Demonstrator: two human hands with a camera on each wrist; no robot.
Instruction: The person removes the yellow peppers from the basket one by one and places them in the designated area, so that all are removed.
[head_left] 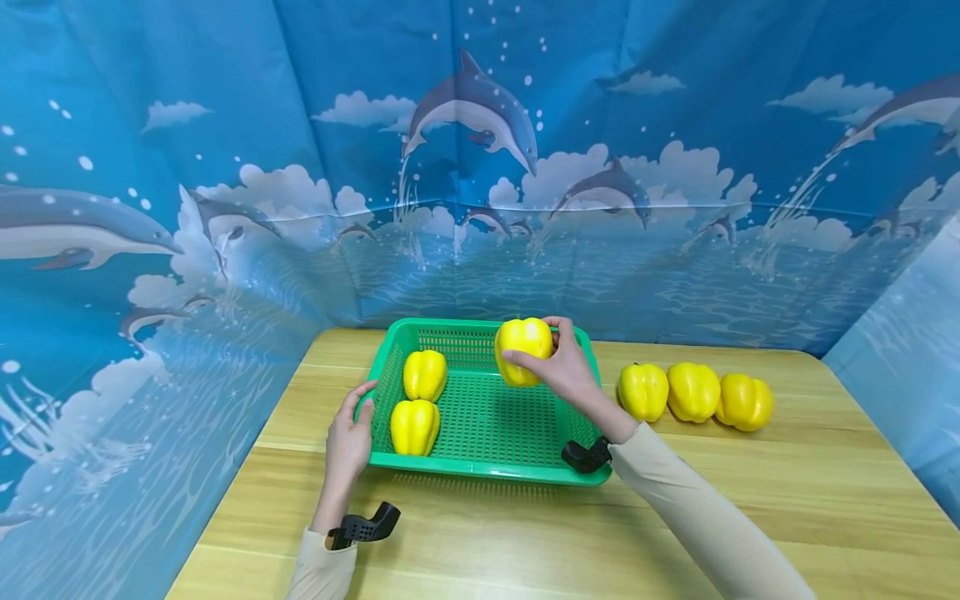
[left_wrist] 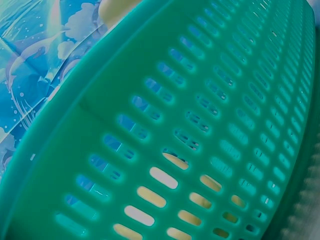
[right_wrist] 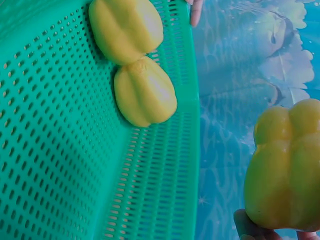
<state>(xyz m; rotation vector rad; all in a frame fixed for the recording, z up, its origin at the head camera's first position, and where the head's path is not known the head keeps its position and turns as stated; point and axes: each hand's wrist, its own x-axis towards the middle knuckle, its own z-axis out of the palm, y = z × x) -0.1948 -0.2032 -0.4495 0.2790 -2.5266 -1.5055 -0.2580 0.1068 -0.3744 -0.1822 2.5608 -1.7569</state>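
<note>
A yellow bell pepper [head_left: 522, 350] is held by my right hand [head_left: 566, 367] above the right half of a green plastic basket [head_left: 487, 471]. In the right wrist view the same bell pepper [right_wrist: 285, 170] shows at the right edge, with fingertips beneath it. Two more yellow bell peppers, one behind [head_left: 425, 375] and one in front [head_left: 415, 427], lie along the basket's left side. My left hand [head_left: 350, 433] holds the basket's left rim. The left wrist view is filled by the slotted basket wall [left_wrist: 125, 100]; the left hand's fingers are not plain there.
Right of the basket, three yellow bell peppers [head_left: 693, 392] lie in a row on the wooden table [head_left: 480, 550]. Behind the table hangs a blue dolphin-print curtain [head_left: 480, 242]. Black wrist cameras sit on the left wrist [head_left: 367, 525] and right wrist [head_left: 585, 456].
</note>
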